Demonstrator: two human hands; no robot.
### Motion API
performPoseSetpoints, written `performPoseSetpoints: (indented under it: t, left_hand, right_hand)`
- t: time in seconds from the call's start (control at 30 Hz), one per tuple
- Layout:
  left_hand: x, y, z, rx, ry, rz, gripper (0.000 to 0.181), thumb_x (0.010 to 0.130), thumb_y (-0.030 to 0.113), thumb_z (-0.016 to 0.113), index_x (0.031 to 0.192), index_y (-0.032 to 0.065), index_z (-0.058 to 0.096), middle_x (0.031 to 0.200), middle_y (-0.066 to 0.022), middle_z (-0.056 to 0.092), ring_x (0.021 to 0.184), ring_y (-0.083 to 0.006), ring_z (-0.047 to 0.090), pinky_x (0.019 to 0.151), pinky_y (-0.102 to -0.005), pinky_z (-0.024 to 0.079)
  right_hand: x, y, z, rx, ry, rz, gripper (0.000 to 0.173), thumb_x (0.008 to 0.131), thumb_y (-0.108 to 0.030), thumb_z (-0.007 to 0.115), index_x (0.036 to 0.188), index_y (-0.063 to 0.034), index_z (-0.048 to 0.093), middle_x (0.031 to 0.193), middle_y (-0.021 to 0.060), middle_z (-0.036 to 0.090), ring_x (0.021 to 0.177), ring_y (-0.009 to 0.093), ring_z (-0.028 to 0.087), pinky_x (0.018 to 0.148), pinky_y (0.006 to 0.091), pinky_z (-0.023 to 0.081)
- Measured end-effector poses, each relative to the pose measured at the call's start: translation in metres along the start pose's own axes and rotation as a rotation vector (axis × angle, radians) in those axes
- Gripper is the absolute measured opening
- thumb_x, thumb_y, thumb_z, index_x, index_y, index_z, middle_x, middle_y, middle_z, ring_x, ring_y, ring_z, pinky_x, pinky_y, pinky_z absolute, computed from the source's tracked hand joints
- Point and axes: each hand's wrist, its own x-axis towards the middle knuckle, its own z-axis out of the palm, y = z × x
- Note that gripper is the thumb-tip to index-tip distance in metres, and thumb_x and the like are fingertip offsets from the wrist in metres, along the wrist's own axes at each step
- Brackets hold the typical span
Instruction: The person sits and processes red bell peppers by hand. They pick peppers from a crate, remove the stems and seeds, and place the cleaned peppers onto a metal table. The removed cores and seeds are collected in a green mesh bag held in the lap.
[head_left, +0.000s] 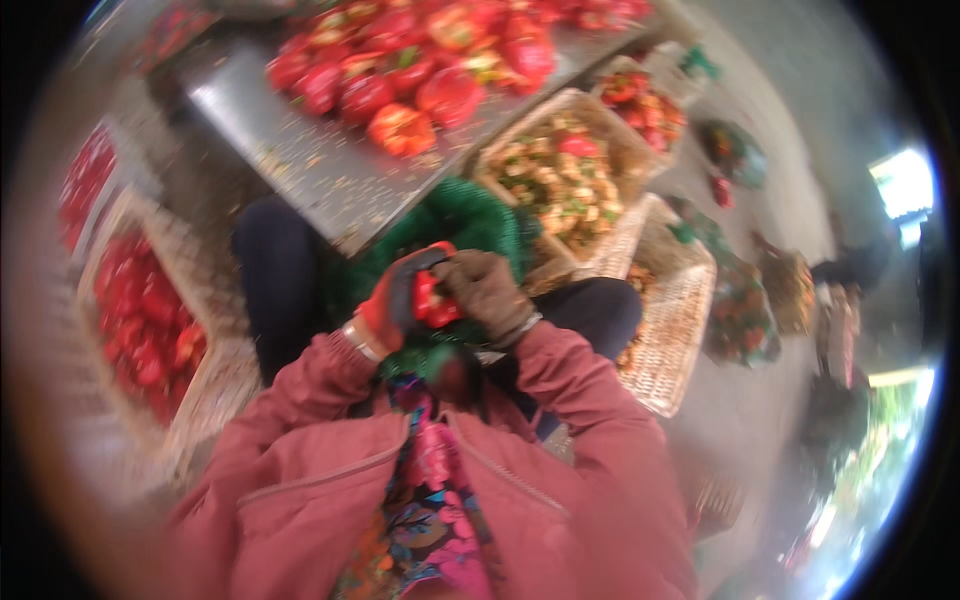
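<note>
In front of my body a red bell pepper (436, 301) is held between both hands above my lap. My left hand (399, 292), in a red and dark-coated work glove, is closed around its left side. From the right, my right hand (484, 292), in a brown glove, presses its fingers to the pepper's top; whether it holds a tool or a piece of the core is hidden. Green mesh netting (472, 214) bunches just beyond the hands. A heap of red bell peppers (420, 67), some cut open, lies on a metal table (300, 165) scattered with seeds.
On the left stands a plastic basket (206, 277) of red peppers. To the right, a crate (525, 135) holds pale pepper cores, beside a woven-sided plastic basket (675, 337). Filled mesh sacks (742, 315) rest on the concrete floor (780, 202). My knees flank the table's near corner.
</note>
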Motion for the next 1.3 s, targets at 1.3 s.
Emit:
performPoseSetpoints:
  t: [1.3]
  left_hand:
    - [0.016, 0.037, 0.039, 0.194, 0.43, 0.298, 0.028, 0.107, 0.021, 0.06, 0.13, 0.0049, 0.065, 0.104, -0.0039, 0.072, 0.088, -0.0147, 0.071, 0.069, -0.0265, 0.055]
  right_hand:
    - [0.041, -0.037, 0.023, -0.047, 0.244, -0.26, 0.025, 0.102, -0.015, 0.067, 0.121, 0.0014, 0.069, 0.104, 0.0117, 0.069, 0.094, 0.021, 0.069, 0.086, 0.0319, 0.055]
